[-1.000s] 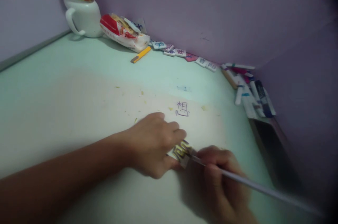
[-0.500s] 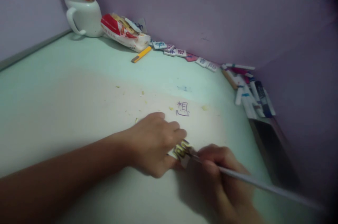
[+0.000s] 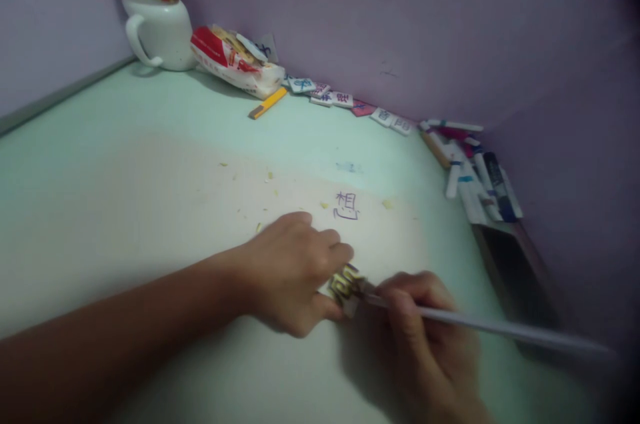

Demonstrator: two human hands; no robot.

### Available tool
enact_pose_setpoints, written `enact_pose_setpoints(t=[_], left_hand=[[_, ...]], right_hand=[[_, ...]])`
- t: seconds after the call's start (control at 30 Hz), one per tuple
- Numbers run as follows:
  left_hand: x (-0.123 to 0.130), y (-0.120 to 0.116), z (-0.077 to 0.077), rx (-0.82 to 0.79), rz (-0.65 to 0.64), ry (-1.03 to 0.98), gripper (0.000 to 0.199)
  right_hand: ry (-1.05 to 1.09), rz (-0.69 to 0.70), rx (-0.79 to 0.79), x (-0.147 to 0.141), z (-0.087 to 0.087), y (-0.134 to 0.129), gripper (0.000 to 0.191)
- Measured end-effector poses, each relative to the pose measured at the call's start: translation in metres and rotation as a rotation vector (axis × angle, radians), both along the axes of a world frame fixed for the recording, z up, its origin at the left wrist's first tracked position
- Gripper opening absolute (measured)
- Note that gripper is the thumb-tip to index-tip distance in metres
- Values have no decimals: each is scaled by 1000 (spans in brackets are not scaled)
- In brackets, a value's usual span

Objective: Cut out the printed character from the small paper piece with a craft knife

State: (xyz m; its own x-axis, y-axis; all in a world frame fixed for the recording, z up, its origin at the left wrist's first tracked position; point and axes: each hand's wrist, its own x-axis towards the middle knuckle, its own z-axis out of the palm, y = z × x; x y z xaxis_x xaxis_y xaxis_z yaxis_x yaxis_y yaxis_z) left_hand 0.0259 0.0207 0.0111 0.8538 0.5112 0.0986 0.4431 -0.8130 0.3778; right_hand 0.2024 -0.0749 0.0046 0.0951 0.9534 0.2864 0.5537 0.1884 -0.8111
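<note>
My left hand rests on the table with its fingers curled. It pins a small pale tile that bears a dark character edged in yellow; the fingers cover part of it. In a pen-like grip, my right hand is shut on a long thin tool with a whitish handle. Its tip meets the right side of the tile, but blur hides what kind of tip it is. Yellowish shavings are scattered beyond my left hand, near a purple character written on the tabletop.
Against the back wall are a white mug with a gold-rimmed object on top, a red and white packet, a yellow utility knife and several character tiles. Several pens and a dark flat object lie at right.
The handle end of the tool has swung upward, away from me, and my right hand has turned slightly with it. My left hand stays in the same place.
</note>
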Motion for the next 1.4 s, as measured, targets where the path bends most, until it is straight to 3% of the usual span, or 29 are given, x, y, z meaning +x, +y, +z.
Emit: enact_pose_setpoints(t=[0.1, 0.27, 0.43, 0.67, 0.8, 0.93, 1.03, 1.1, 1.23, 1.4], left_hand=[[0, -1, -1, 8, 19, -12, 31], [0, -2, -4, 16, 66, -14, 33], [0, -2, -7, 70, 73, -59, 38], [-3, -3, -9, 46, 46, -63, 35], [-4, -3, -6, -15, 10, -71, 34], [-4, -2, -2, -62, -35, -143, 49], [-4, 1, 0, -70, -113, -215, 65], [-4, 2, 0, -86, -132, -234, 63], [-3, 2, 0, -91, -105, -183, 47], [-4, 2, -1, -82, -105, -176, 41]], right_hand=[[-18, 61, 17, 1, -3, -4, 19], [130, -90, 157, 2, -8, -6, 19], [3, -10, 188, 11, -7, -7, 11], [-35, 6, 105, 19, -7, -9, 15], [101, -16, 66, 20, -12, -8, 16], [307, -29, 70, 15, -16, -7, 18], [439, -116, 44, 8, -15, -8, 21], [481, -184, 19, 3, -12, -9, 25], [381, -198, 20, 5, -9, -10, 25], [138, -74, 81, 16, -9, -9, 21]])
